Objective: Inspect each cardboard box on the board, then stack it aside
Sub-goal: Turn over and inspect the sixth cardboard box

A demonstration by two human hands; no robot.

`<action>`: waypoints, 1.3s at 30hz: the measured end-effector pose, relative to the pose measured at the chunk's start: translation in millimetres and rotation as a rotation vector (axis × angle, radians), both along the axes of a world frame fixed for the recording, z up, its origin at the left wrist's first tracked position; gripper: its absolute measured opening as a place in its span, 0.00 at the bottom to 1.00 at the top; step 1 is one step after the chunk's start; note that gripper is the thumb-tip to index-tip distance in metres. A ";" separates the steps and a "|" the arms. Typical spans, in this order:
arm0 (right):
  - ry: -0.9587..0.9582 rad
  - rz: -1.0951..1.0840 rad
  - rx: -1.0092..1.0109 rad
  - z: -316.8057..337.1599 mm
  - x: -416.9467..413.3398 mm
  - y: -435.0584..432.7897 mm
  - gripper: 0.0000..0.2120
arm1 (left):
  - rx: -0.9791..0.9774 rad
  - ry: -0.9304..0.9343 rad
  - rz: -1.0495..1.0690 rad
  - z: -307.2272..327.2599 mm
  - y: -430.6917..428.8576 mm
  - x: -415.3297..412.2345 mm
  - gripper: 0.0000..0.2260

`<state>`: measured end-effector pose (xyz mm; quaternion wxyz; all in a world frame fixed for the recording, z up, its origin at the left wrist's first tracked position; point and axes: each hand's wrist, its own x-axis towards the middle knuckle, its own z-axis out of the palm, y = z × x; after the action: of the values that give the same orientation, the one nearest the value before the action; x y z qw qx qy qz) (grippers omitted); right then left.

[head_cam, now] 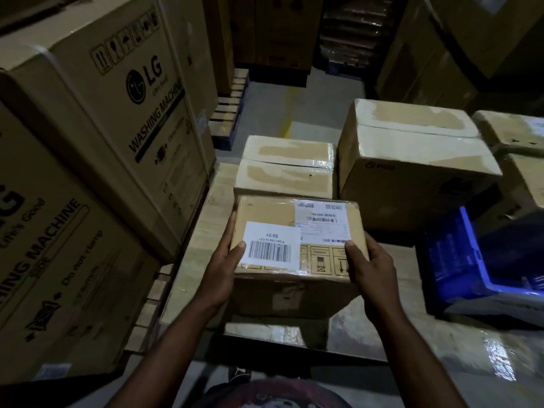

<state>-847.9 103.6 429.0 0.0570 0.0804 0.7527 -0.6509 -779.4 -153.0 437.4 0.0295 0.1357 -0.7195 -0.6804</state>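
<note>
Standing at nine o'clock, large cartons point(117, 119) read "LG", "WASHING MACHINE" and "Do not clamp". Left hand point(223, 260) grips the near-left corner of the small cardboard box point(265, 212), thumb on top beside a white barcode label point(272, 245) printed "50/21", upside down to the camera. Right hand point(368, 266) grips the near-right corner, thumb at the edge of a shipping label point(321, 222); its text is too small to read. Box sits at centre, between both hands, above the board point(200, 231). Twelve o'clock: a taped box point(285, 172). One o'clock: a larger taped box point(412, 163). Three o'clock: a blue crate point(459, 260), contents too dark to tell.
</note>
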 end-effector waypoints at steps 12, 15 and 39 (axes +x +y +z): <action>0.019 0.238 -0.155 0.2 14.0 11.3 0.32 | -0.034 -0.010 -0.008 -12.9 -9.7 4.4 0.27; 0.070 0.267 -0.172 15.3 13.6 11.8 0.35 | -0.034 -0.008 -0.028 -13.5 -15.4 0.4 0.29; -0.222 0.176 0.494 -61.7 1.4 10.1 0.42 | -0.299 -0.058 -0.157 40.3 -26.6 -25.0 0.27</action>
<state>-846.4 113.8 367.3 0.1740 0.0967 0.8819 -0.4274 -804.4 -179.6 477.8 -0.0249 0.0929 -0.8217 -0.5617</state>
